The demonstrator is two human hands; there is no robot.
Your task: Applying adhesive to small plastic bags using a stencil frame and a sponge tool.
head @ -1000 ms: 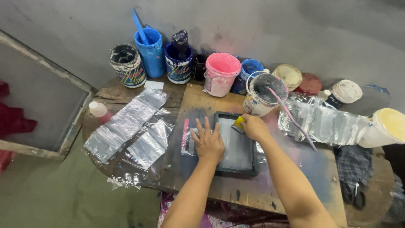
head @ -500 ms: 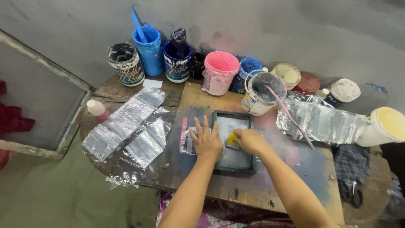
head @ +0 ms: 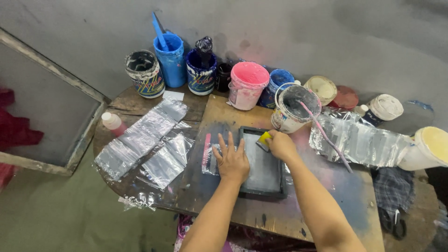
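A small dark-framed printing screen [head: 261, 179] lies flat on a stained wooden table [head: 326, 205]. My left hand [head: 232, 161] presses flat on the screen's left edge, fingers spread, over a plastic sheet with a pink strip [head: 206, 151]. My right hand [head: 281, 145] grips a small yellow squeegee [head: 264, 139] at the screen's top right corner. An open white paint tub [head: 294, 108] with a pink stick [head: 326, 137] leaning in it stands just beyond my right hand.
Paint tubs line the wall: black-rimmed [head: 144, 73], blue [head: 171, 59], dark blue [head: 201, 71], pink [head: 248, 85]. Plastic sheets [head: 144, 135] lie at left, a crinkled one [head: 364, 140] at right beside a cream tub [head: 427, 148]. A large frame [head: 70, 121] leans at left.
My right hand with the squeegee went from the screen's top edge down onto the mesh and is now back at the top right corner. The left hand stays pressed on the screen.
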